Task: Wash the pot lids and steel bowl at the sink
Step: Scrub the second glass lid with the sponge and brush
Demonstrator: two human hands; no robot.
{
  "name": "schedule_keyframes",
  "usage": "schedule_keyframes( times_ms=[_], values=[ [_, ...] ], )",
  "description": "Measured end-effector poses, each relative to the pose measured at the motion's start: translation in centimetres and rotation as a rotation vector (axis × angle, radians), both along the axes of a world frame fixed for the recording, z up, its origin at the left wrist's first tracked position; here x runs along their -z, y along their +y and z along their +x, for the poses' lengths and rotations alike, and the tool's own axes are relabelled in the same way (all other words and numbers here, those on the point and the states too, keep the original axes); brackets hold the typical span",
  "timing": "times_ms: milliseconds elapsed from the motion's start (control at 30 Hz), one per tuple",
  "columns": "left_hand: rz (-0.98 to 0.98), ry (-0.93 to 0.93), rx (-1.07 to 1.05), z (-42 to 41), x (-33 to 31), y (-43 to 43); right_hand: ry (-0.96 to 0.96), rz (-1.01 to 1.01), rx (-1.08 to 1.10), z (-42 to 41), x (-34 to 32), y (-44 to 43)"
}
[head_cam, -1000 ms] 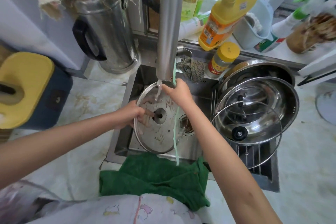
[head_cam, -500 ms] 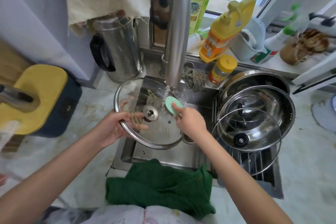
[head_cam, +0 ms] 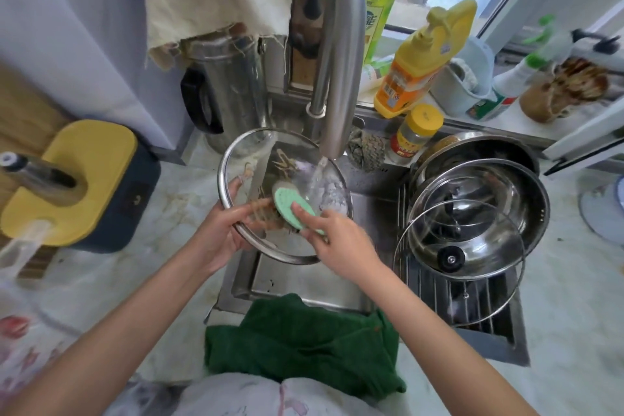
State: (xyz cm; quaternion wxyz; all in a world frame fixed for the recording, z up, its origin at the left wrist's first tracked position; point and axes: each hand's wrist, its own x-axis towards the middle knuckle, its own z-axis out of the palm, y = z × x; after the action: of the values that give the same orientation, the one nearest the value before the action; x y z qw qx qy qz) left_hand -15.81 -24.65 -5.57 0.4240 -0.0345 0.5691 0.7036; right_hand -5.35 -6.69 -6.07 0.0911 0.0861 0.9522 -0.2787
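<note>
Lid [head_cam: 256,159]: glass with a steel rim, held tilted over the sink [head_cam: 304,280] at its left end, under the tap [head_cam: 341,61]. Water [head_cam: 315,176] lands on the lid's far right part and spreads over the glass.

Left grip [head_cam: 219,233]: clasps the lid's near-left rim. We see its fingers through the glass and one fingertip hooked over the left rim.

Right grip [head_cam: 341,243]: holds a green pad [head_cam: 290,208] and presses it on the glass near the lid's middle. The index finger lies across the pad and the other fingers curl at its near edge. We cannot see the thumb.

In the way: the tap spout crosses in front of the lid's far rim. The right grip hides the lid's near-right rim.

Around:
- Right of the sink, a wire rack [head_cam: 439,294] carries a steel bowl [head_cam: 526,199], with a second lid [head_cam: 489,284] leaning on the bowl's near side, knob toward us.
- A green cloth [head_cam: 297,341] hangs over the sink's near edge.
- A steel kettle [head_cam: 233,91] stands behind the sink on the left, and a mesh scrubber [head_cam: 364,149] lies just right of the tap.
- A yellow-capped jar [head_cam: 413,135] and a yellow bottle [head_cam: 415,67] stand at the ledge.
- A yellow-topped box [head_cam: 74,179] sits on the surface [head_cam: 162,246] far left.
</note>
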Motion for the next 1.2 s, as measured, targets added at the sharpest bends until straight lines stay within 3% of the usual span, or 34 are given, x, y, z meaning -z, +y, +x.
schedule_keyframes(
  times_ms=[100,167,233,367,433,533,600,733,833,900,967,1033,1067,1100,1200],
  values=[
    [0.014,0.012,-0.037,0.0,0.4,-0.2,-0.019,0.18,0.112,-1.4,0.7,1.1],
    [0.023,0.013,-0.079,-0.2,0.3,-0.4,-0.079,0.197,0.167,-0.4,1.1,2.4],
    [0.011,0.04,-0.102,-0.4,0.0,-0.5,-0.133,0.005,0.12,1.3,0.8,2.0],
    [-0.011,0.072,-0.087,0.3,-0.3,0.6,-0.122,-0.648,0.045,1.3,-0.4,-0.8],
    [0.004,0.091,-0.046,0.6,-0.3,0.7,-0.007,-0.71,0.269,0.8,0.1,-1.1],
    [0.055,0.144,0.047,0.7,-0.8,0.4,0.159,-0.579,0.791,1.7,0.9,0.1],
    [0.106,0.136,0.068,0.8,-1.6,0.2,0.192,-0.603,1.004,2.5,1.6,1.6],
    [0.199,-0.007,0.061,0.5,-2.6,-0.3,-0.005,-0.992,1.033,2.6,0.8,2.8],
    [0.14,-0.074,0.09,-0.4,-2.2,-0.6,0.081,-1.293,0.983,1.9,-0.3,2.8],
    [0.062,-0.07,0.107,-0.9,-1.7,-0.4,0.184,-1.313,1.012,1.5,-1.5,3.0],
    [-0.134,0.121,0.053,-1.0,-1.1,0.3,0.261,-1.25,1.031,1.2,-2.4,3.3],
    [-0.563,0.669,0.091,-0.5,-1.0,1.0,0.285,-1.116,1.05,0.9,-2.9,3.8],
    [-0.647,0.942,0.203,0.0,-1.0,1.4,0.276,-1.05,1.061,0.5,-3.1,4.1],
    [-0.599,1.096,0.372,0.7,-1.2,1.9,0.261,-0.992,1.067,0.1,-3.3,4.3],
    [-0.425,1.172,0.851,3.5,-1.2,4.5,0.212,-0.895,1.057,-0.7,-3.9,5.3]
  ],
)
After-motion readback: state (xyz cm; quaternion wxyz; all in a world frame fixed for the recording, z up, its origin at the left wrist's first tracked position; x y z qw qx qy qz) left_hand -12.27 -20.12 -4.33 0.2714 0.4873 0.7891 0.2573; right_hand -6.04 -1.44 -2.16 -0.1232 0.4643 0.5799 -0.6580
